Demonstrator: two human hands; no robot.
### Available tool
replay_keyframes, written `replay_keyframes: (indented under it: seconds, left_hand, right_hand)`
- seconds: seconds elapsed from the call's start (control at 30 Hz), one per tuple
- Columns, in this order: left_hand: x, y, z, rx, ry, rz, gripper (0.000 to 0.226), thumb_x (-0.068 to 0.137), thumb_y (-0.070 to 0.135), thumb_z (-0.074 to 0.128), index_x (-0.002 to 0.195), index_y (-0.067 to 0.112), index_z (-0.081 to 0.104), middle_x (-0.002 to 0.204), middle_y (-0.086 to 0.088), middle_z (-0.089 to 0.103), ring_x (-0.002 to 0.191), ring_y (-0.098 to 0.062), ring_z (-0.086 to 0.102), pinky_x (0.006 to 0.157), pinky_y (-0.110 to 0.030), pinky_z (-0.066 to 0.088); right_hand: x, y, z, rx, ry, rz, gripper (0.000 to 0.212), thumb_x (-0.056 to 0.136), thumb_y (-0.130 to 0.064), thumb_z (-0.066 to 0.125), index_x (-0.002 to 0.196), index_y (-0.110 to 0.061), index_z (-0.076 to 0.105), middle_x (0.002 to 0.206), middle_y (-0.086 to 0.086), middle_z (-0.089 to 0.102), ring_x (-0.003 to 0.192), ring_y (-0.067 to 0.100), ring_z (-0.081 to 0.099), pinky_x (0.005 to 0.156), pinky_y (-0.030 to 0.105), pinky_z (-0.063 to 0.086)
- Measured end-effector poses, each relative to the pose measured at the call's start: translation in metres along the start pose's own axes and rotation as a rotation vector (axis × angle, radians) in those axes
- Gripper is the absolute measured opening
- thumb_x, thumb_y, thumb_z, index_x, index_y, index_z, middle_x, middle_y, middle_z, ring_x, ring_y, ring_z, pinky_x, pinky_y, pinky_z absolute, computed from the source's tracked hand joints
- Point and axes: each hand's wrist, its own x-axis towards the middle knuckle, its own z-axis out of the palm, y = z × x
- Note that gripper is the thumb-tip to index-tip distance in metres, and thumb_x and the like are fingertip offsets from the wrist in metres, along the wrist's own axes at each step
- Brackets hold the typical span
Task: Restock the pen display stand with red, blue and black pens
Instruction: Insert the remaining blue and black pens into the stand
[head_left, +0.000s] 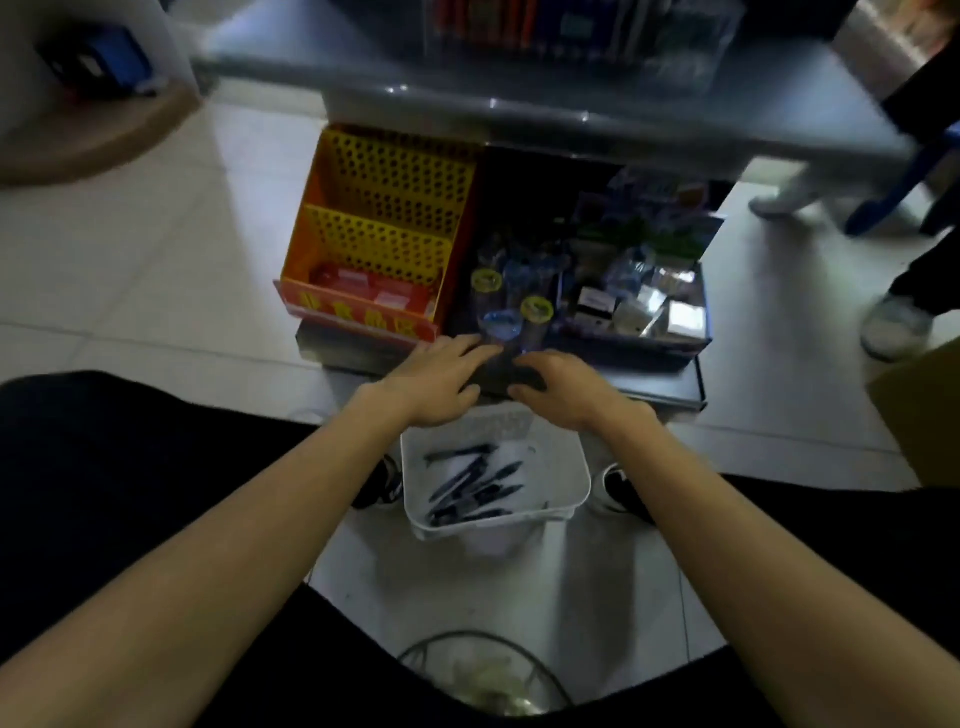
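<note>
A dark pen display stand (511, 260) with clear cups sits on the low shelf, between a yellow perforated stand (384, 218) and a tray of packets. Both hands rest at its front edge. My left hand (441, 379) lies flat with fingers spread. My right hand (550, 389) curls over a dark bundle that looks like pens (501, 376); the blur hides the grip. Below the hands, on the floor, a white bin (566, 483) holds several dark pens (472, 488).
The grey shelf edge (675, 395) runs under the stands, with a grey counter (571, 104) overhanging above. A tray of small packets (644, 306) sits right of the pen stand. Another person's shoes (893, 322) stand at the right. A wire basket (483, 670) is near my knees.
</note>
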Motion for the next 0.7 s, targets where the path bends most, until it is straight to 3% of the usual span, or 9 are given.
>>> replay_keyframes:
  seconds: [0.17,0.3,0.43,0.57,0.7]
  left_hand:
    - [0.015,-0.010,0.055,-0.134,-0.172,-0.024,0.062,0.096,0.022,0.046,0.152,0.023,0.019,0.151,-0.011,0.031,0.132,-0.033,0.038,0.104,-0.045,0.038]
    - [0.024,-0.016,0.097,-0.090,-0.239,-0.019,0.058,0.094,0.022,0.047,0.150,0.020,0.030,0.151,-0.009,0.038,0.133,-0.029,0.041,0.109,-0.038,0.035]
    - [0.040,-0.021,0.132,-0.108,-0.376,-0.073,0.056,0.095,0.023,0.049,0.148,0.021,0.031,0.152,-0.010,0.036,0.132,-0.031,0.042,0.110,-0.039,0.033]
    - [0.058,-0.029,0.161,-0.112,-0.384,-0.088,0.058,0.094,0.028,0.053,0.148,0.024,0.032,0.146,-0.008,0.041,0.125,-0.031,0.048,0.101,-0.036,0.039]
    - [0.066,-0.038,0.192,-0.135,-0.404,-0.131,0.071,0.090,0.034,0.058,0.151,0.024,0.024,0.149,-0.012,0.035,0.132,-0.033,0.039,0.107,-0.041,0.036]
  right_hand:
    - [0.008,0.021,0.039,0.053,-0.138,0.066,0.045,0.098,-0.035,0.052,0.138,-0.015,0.049,0.139,0.009,0.053,0.125,0.031,0.050,0.102,0.040,0.042]
    - [0.017,0.039,0.074,0.128,-0.231,0.122,0.046,0.098,-0.032,0.051,0.141,-0.015,0.048,0.144,0.008,0.050,0.129,0.029,0.047,0.106,0.036,0.039]
    - [0.029,0.054,0.106,0.146,-0.317,0.184,0.050,0.099,-0.034,0.049,0.146,-0.018,0.040,0.147,0.011,0.047,0.130,0.030,0.047,0.107,0.036,0.038]
    - [0.041,0.067,0.135,0.193,-0.353,0.242,0.053,0.098,-0.032,0.051,0.147,-0.019,0.036,0.145,0.012,0.047,0.129,0.029,0.048,0.107,0.036,0.038]
    - [0.051,0.078,0.159,0.239,-0.380,0.296,0.055,0.099,-0.030,0.050,0.149,-0.017,0.032,0.147,0.014,0.044,0.131,0.031,0.046,0.108,0.038,0.037]
